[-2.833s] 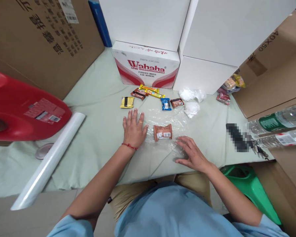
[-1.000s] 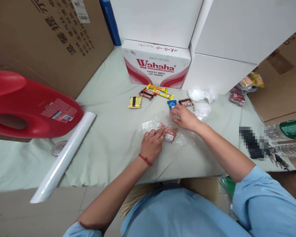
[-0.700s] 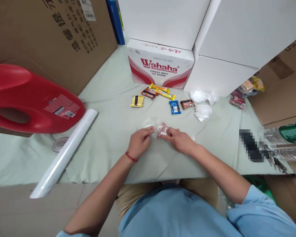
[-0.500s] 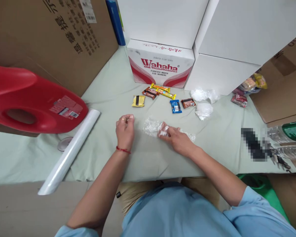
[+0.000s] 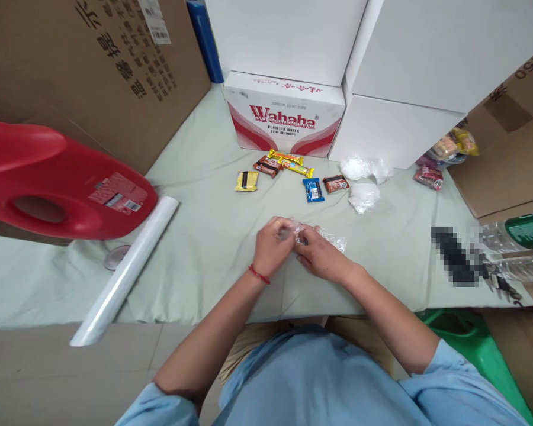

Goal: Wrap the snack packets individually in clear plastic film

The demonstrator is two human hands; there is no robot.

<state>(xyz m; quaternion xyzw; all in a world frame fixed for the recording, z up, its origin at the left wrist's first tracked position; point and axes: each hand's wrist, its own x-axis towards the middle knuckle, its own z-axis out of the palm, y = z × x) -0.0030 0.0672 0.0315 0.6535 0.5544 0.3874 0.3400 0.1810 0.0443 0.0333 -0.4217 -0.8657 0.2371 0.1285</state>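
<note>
Above the pale green cloth, my left hand (image 5: 273, 245) pinches one bunched end of clear plastic film (image 5: 333, 238). My right hand (image 5: 323, 255) is closed at the middle of the same film, its fingertips almost touching those of my left hand. A reddish-brown snack packet inside the film is now mostly hidden by my fingers. The film's other end sticks out crumpled beyond my right hand. Beyond the hands lie a blue snack packet (image 5: 313, 190), a brown snack packet (image 5: 336, 183) and a yellow snack packet (image 5: 246, 181).
Crumpled film bundles (image 5: 364, 197) lie at the back right. A Wahaba-style printed carton, reading Wahaha (image 5: 284, 121), stands behind yellow snack bars (image 5: 297, 168). At left are a red jug (image 5: 71, 183) and a white film roll (image 5: 127, 269). Bottles (image 5: 528, 232) and keys (image 5: 501, 284) lie right.
My left hand has moved right, from bare cloth to the film's left end, and pinches it. My right hand stays at the packet, its fingers now more curled.
</note>
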